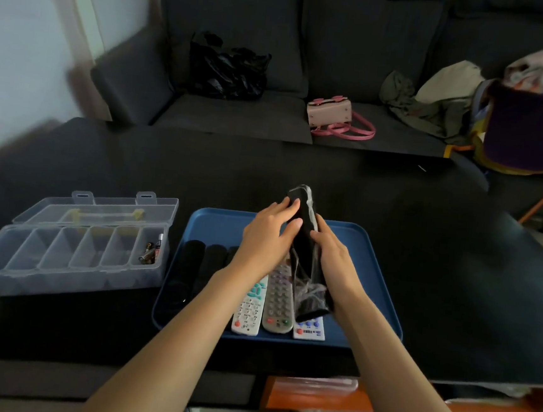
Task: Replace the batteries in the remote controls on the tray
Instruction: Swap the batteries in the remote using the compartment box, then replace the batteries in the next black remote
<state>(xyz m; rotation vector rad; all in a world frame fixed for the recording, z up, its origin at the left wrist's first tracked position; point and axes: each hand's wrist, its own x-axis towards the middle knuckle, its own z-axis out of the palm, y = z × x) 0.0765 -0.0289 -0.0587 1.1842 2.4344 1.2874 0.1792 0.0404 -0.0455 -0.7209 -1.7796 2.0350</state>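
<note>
- Both hands, left hand [269, 235] and right hand [331, 260], grip a plastic-wrapped black remote [306, 241] above the tray [375, 247] (compartment seemingly unopened).
- Remaining remotes [278, 298] line its near edge; batteries [151, 252] wait boxed.

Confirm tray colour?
Blue, seen in the head view: the tray under the remotes has a dark blue rim.

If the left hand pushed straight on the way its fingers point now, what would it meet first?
The left hand already touches the black remote held up above the blue tray. Its fingers point up and right, so it would probably just press harder into that; depth is unclear.
</note>
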